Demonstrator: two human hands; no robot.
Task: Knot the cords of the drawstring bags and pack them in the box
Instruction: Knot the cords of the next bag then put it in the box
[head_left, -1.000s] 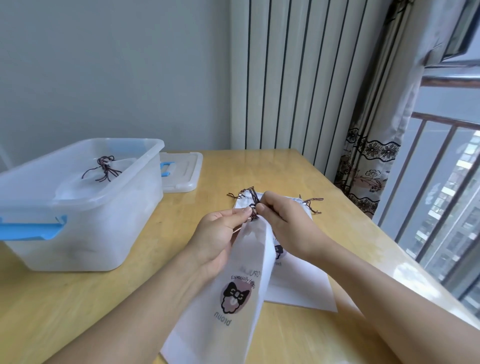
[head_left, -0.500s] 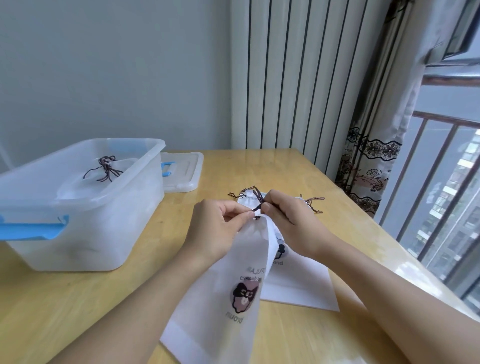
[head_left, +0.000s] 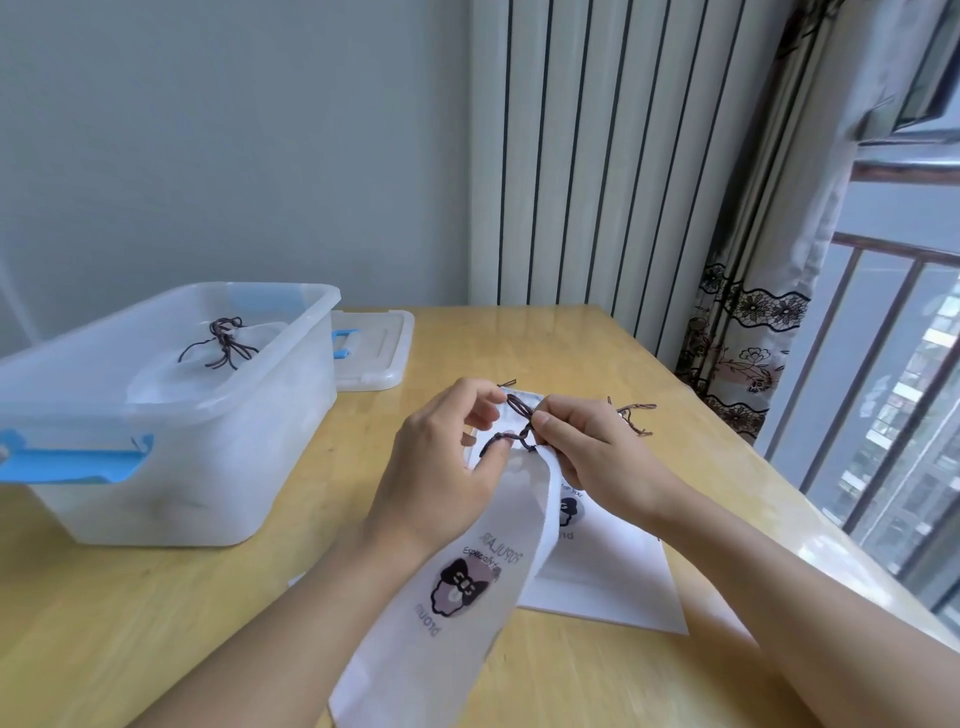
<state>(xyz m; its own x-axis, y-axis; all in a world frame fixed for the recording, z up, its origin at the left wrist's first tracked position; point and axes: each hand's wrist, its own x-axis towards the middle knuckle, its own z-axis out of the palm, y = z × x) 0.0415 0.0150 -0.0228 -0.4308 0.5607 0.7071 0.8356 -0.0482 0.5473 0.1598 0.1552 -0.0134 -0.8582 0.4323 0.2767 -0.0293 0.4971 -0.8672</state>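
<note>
A white drawstring bag with a bow print hangs from both my hands above the table. Its dark brown cord crosses in a loop between them. My left hand pinches one cord strand, with the thumb through the lower loop. My right hand pinches the cord at the crossing. A second white bag lies flat on the table under my right wrist, its cord ends showing beyond my right hand. In the clear plastic box at the left lies a bag with a knotted cord.
The box lid with a blue handle lies behind the box. The wooden table ends at the right near a curtain and a window railing. A striped radiator panel stands behind the table.
My hands have drawn slightly apart, opening the cord into a visible loop. The held bag has shifted a little lower and to the right.
</note>
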